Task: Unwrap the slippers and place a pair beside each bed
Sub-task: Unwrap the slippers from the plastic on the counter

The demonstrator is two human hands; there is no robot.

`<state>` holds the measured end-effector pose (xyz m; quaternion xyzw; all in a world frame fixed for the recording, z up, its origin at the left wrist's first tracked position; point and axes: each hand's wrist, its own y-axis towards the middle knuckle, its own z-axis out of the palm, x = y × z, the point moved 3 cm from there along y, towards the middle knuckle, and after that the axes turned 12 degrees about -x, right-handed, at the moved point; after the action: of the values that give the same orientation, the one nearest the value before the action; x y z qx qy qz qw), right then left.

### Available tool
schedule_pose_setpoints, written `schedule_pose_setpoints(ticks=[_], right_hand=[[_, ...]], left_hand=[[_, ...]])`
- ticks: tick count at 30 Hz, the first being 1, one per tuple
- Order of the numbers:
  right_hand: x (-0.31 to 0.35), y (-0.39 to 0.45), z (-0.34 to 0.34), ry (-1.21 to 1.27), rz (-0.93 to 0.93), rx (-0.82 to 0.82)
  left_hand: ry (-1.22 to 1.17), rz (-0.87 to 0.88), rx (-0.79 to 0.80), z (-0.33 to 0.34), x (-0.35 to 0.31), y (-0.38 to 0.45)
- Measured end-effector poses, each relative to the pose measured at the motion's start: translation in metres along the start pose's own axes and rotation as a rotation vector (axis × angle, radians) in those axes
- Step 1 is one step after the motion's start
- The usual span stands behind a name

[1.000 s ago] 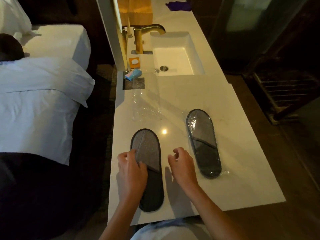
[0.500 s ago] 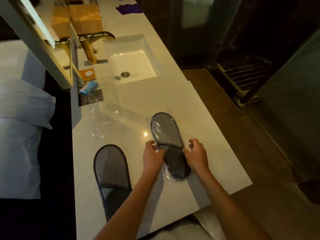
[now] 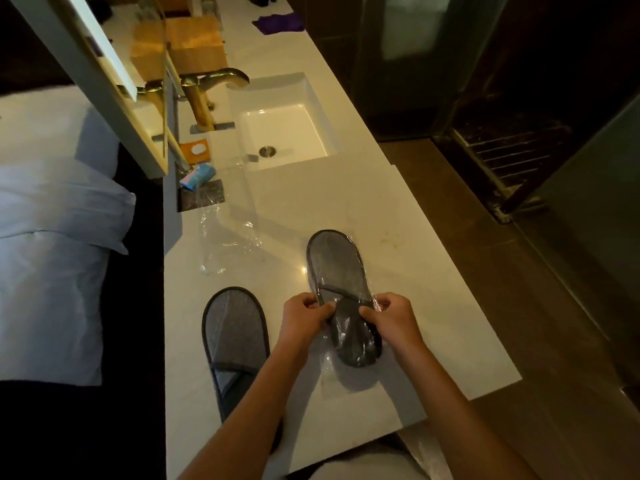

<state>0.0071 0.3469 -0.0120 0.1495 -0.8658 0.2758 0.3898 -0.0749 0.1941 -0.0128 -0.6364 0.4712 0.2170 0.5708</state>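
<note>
A grey slipper pair in clear plastic wrap (image 3: 341, 271) lies on the white counter (image 3: 398, 237), toe pointing away from me. My left hand (image 3: 304, 318) pinches the wrap at the pack's left side, and my right hand (image 3: 391, 317) pinches it at the right side, both near the strap. An unwrapped grey slipper (image 3: 233, 334) lies flat on the counter to the left, its heel end hidden under my left forearm. An empty clear wrapper (image 3: 228, 237) lies farther back on the counter.
A white sink (image 3: 280, 129) with a brass tap (image 3: 204, 95) sits beyond the slippers. A blue packet (image 3: 199, 176) and an orange sachet (image 3: 197, 151) lie by a mirror edge. A white bed (image 3: 52, 254) is at left; dark floor at right.
Both hands left the unwrapped slipper at left and moved right to the wrapped pair. They now pinch its plastic closer to the middle, and the view has shifted right.
</note>
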Motion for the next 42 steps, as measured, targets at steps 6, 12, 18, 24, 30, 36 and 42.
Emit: schedule_pose_setpoints(ticks=[6,12,18,24,30,36,42], right_hand=[[0.042,-0.042,0.008,0.208,-0.098,0.091],[0.068,-0.09,0.005,0.204,-0.245,0.265],[0.058,-0.133,-0.006,0.007,-0.407,0.392],[0.054,-0.146,-0.005,0.021,-0.428,0.351],[0.06,-0.156,-0.012,0.098,-0.646,0.317],[0.056,-0.163,-0.022,0.084,-0.788,0.243],[0.086,-0.186,-0.01,-0.209,-1.143,0.152]], left_hand=[[-0.18,0.012,0.046,-0.058,-0.023,-0.022],[-0.301,0.037,0.017,-0.116,-0.025,-0.046],[-0.414,0.029,-0.057,-0.148,-0.014,-0.057],[-0.446,0.017,-0.04,-0.157,-0.009,-0.063],[-0.528,-0.028,-0.11,-0.162,-0.012,-0.063],[-0.555,-0.045,-0.202,-0.172,-0.015,-0.055],[-0.501,0.012,-0.169,-0.163,-0.023,-0.064]])
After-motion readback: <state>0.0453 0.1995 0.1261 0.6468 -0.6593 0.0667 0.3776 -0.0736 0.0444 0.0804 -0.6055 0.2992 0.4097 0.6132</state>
